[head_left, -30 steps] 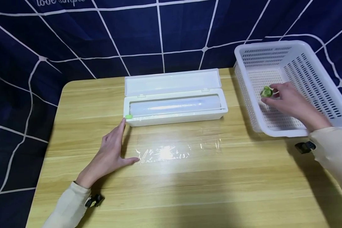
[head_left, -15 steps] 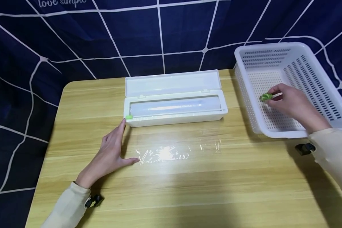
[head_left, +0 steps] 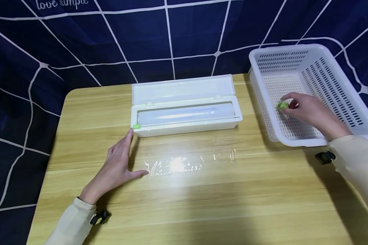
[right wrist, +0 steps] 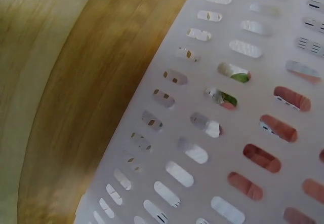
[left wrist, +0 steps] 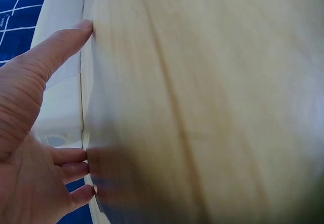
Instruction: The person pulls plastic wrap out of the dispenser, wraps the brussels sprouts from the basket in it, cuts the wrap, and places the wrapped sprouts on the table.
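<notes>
Over the floor of the white slotted basket (head_left: 279,131), my right hand (head_left: 309,110) pinches a small green vegetable piece (head_left: 282,105) between thumb and fingers. In the right wrist view, bits of the green piece (right wrist: 240,76) show through the basket's slots. My left hand (head_left: 115,166) lies on the table with thumb and fingers spread. Its fingertips reach the left front corner of a white cling film box (head_left: 190,128), and its thumb touches the near left edge of a clear film sheet (head_left: 187,166). A film roll (head_left: 187,114) lies inside the box, whose lid is raised.
A green slider (head_left: 136,126) sits at the left end of the box's front edge. The wooden table (head_left: 202,207) backs onto a dark blue curtain (head_left: 147,37) with white lines, which also hangs along the left side.
In the basket, my right hand has turned the green vegetable piece and brought it slightly nearer and lower. My left hand keeps its place beside the film box.
</notes>
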